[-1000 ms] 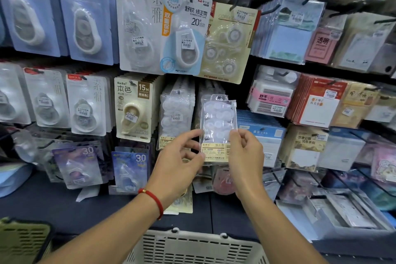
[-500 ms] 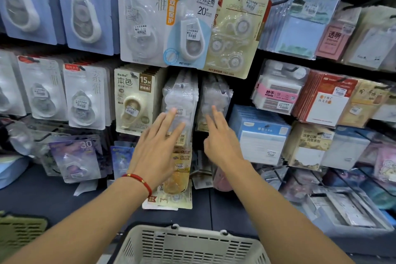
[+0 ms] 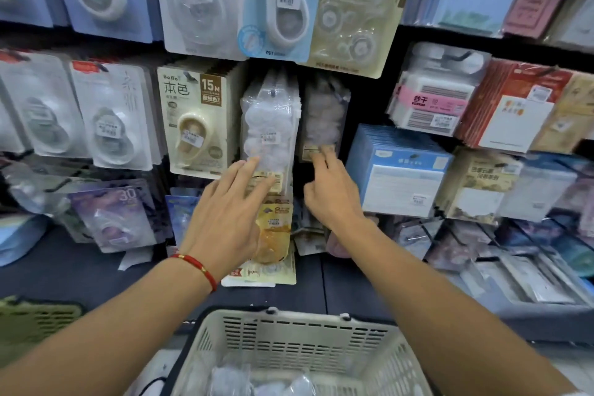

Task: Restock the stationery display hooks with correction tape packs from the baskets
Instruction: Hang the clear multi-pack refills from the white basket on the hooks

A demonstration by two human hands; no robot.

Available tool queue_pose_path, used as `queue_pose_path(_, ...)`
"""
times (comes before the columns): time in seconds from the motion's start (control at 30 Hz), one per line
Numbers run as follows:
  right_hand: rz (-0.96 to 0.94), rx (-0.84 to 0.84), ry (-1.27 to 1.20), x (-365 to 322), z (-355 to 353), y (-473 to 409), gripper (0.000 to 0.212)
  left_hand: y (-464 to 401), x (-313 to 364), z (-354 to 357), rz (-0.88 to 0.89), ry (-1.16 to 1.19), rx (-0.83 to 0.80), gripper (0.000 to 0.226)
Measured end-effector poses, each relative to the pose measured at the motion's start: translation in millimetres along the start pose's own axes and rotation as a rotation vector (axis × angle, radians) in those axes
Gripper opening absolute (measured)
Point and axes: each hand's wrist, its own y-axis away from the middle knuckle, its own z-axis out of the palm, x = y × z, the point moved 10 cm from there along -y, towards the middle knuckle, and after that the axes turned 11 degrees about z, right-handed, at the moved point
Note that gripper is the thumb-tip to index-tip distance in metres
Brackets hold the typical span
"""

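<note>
Two stacks of clear correction tape packs hang side by side on hooks in the middle row: a thick left stack (image 3: 271,128) and a thinner right stack (image 3: 324,119) set further back. My left hand (image 3: 231,212), with a red bracelet at the wrist, lies flat with fingers spread against the bottom label of the left stack. My right hand (image 3: 331,193) touches the lower edge of the right stack with its fingertips. Neither hand holds a pack. A cream basket (image 3: 289,328) below me contains more clear packs (image 3: 257,382).
Beige 15M packs (image 3: 196,119) hang left of the stacks, blue boxed notes (image 3: 398,170) to the right. Larger carded tapes (image 3: 276,0) hang above. Loose packs (image 3: 273,235) lie on the dark shelf (image 3: 80,273). A green basket (image 3: 35,321) sits at lower left.
A second ago both hands held one clear pack in front of the display. It now hangs on the hook, and both hands rest open against the hanging stacks. The view moved closer.
</note>
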Motion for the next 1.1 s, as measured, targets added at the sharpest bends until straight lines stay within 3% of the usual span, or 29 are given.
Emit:
queue_pose_path(0.1,-0.068,0.049,-0.155,14,-10,45,0.034,17,10,15,0.076,0.051,-0.047,0.061)
queue_pose_path(0.17,-0.099,-0.080,-0.234,24,6,81,0.022,41,16,46,0.116,0.100,-0.227,0.056)
queue_pose_path(0.23,-0.137,-0.320,-0.207,32,47,122,0.019,80,23,87,0.144,0.109,-0.499,0.056)
queue_pose_path(0.37,-0.150,-0.962,0.014,53,162,232,0.028,177,29,153,0.148,0.059,-0.949,0.062)
queue_pose_path(0.5,-0.182,-1.262,0.182,73,246,341,0.066,247,28,185,-0.007,0.050,-1.089,0.071)
queue_pose_path(0.6,-0.214,-1.200,0.182,68,275,388,0.090,273,42,194,-0.136,0.072,-0.998,0.070)
queue_pose_path(0.67,-0.251,-1.077,0.235,63,283,399,0.094,278,51,194,-0.208,0.078,-0.927,0.064)
queue_pose_path(0.8,-0.381,-1.026,0.295,56,283,404,0.084,265,67,189,-0.273,0.104,-0.796,0.056)
queue_pose_path(0.87,-0.406,-1.005,0.197,54,271,394,0.066,256,72,188,-0.365,0.206,-0.712,0.046)
queue_pose_path(1.0,-0.273,-0.851,-0.317,46,216,341,0.025,269,68,200,-0.972,0.631,-0.645,0.027)
queue_pose_path(1.07,-0.256,-0.683,-0.536,42,182,313,0.021,294,79,216,-1.312,0.914,-0.672,0.036)
queue_pose_path(1.1,-0.282,-0.616,-0.590,39,167,307,0.024,301,93,224,-1.463,1.174,-0.656,0.038)
